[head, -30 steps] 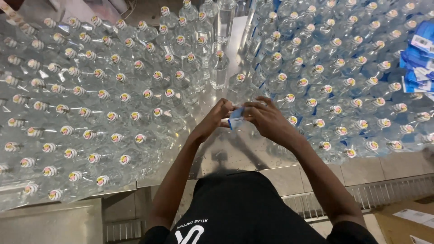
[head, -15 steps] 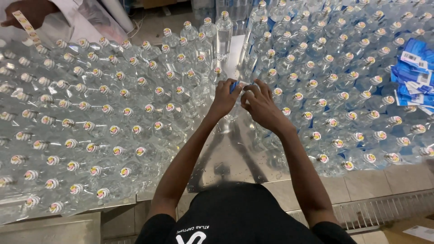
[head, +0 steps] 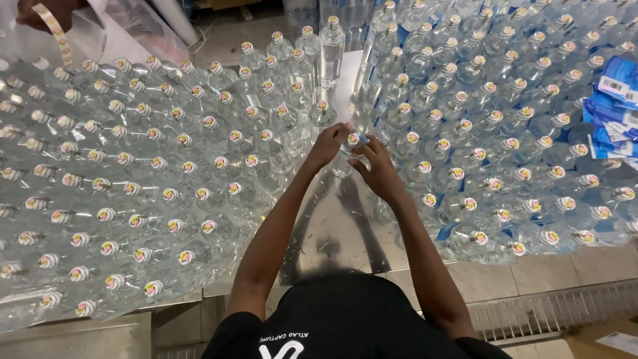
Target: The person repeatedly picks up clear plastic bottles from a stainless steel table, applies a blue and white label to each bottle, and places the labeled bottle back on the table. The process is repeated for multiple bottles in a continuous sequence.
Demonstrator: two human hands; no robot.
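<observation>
- Both hands meet on one clear bottle standing in the bare strip of the steel table, between two dense fields of capped bottles.
- The left hand clasps the bottle's neck from the left; the right hand closes on it from the right, fingertips at the cap.
- A good grip here looks like one hand steadying the neck while the other works squarely at the top, so neighbours stay upright.
- Blue labels lie stacked at far right; another person's hand holds a sticker strip at top left.
</observation>
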